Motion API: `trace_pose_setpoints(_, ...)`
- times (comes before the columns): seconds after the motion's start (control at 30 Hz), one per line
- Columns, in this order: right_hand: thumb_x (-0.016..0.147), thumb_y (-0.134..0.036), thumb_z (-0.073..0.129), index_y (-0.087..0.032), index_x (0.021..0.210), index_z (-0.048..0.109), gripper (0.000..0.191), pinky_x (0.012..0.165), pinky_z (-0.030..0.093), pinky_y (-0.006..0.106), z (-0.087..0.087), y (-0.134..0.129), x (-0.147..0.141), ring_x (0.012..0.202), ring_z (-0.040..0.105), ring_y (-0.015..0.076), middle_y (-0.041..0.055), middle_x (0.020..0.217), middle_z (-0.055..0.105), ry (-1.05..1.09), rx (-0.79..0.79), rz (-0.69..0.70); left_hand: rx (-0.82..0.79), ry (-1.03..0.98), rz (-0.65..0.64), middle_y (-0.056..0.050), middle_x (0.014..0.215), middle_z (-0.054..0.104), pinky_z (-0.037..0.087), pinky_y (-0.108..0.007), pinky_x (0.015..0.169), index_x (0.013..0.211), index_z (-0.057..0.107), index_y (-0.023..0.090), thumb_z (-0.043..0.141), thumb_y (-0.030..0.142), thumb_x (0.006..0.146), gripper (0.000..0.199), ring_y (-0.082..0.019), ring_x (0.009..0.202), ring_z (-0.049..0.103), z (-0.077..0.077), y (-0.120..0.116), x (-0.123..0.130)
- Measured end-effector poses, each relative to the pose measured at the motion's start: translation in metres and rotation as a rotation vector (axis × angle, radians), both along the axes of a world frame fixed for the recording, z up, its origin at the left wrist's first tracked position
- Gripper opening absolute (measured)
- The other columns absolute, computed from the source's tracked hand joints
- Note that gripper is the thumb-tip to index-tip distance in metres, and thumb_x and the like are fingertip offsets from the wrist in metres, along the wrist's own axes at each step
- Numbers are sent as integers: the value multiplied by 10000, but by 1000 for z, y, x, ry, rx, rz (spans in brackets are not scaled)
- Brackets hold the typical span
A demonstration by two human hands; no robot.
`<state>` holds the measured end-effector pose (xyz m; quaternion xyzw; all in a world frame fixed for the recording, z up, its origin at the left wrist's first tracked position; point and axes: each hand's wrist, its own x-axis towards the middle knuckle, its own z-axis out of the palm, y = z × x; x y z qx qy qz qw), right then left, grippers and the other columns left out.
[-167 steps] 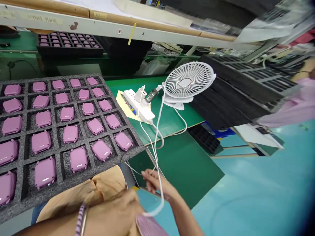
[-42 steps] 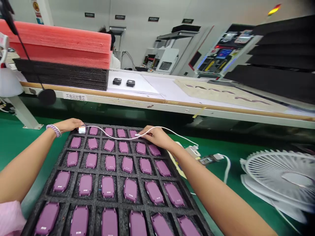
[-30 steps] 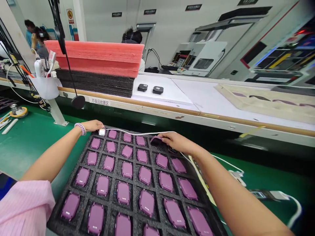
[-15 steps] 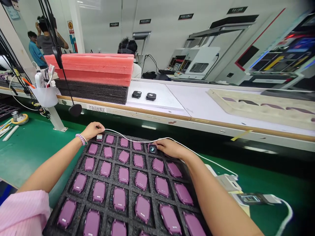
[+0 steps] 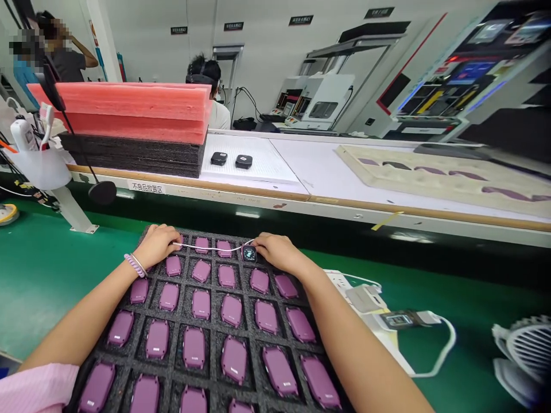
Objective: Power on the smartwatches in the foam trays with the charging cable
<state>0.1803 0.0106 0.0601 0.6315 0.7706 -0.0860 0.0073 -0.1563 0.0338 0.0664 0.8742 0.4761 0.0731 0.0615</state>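
Note:
My left hand (image 5: 160,248) is closed over the far left corner of a black foam tray (image 5: 183,287), with a white cable (image 5: 210,248) pinched at its fingertips. The cable runs across the far row to my right hand (image 5: 278,252). My right fingers are closed on the edge of a smartwatch (image 5: 249,253), whose small dark screen is lit, at the tray's far side. Purple watch-shaped pieces (image 5: 201,304) lie one per compartment. My left hand hides the corner compartment.
A power strip (image 5: 338,280) with plugged-in adapters lies right of the tray, beside a small fan (image 5: 527,355). Behind stands a shelf (image 5: 297,198) bearing stacked pink foam (image 5: 142,112), two black pieces (image 5: 244,161) and a beige tray (image 5: 353,166). A holder (image 5: 43,166) stands left.
My left hand has moved rightward over the tray's far left corner, covering the lit watch there. The cable between my hands is now shorter. My right hand stays at the smartwatch. The view has shifted right.

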Motion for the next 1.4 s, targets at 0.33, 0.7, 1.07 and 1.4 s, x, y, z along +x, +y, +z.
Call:
trace_pose_setpoints(0.33,955,-155,431,-195,972,736,309,815,312,375,12,-11,-12,897,625,223,101,1078,690,-100,167,-184,93,24,16,-90,1179,712,405,-441,1035,1207,647,186,556,343,957,309,-279,1111,618,-1,1,0)
trace_pose_setpoints(0.7,966,-182,490,-237,1043,699,230,800,415,283,-5,-3,-5,975,660,209,49,1046,736,80,102,-106,-267,-107,158,-98,1209,703,448,-397,1000,1184,651,186,277,397,975,477,-286,1141,627,8,20,-1)
trace_pose_setpoints(1.07,951,-217,427,-238,981,575,153,772,472,309,-19,-1,-1,863,666,219,48,911,719,447,111,-27,-353,-34,253,-55,1028,741,372,-444,1012,897,655,196,280,462,991,469,-291,1037,650,7,32,10)
trace_pose_setpoints(1.4,926,-407,442,-213,997,517,220,554,485,261,-5,-13,2,550,603,135,18,842,636,882,-54,-97,-272,-73,262,-50,946,731,326,-437,990,840,606,197,262,460,992,459,-285,1018,647,-8,30,9)
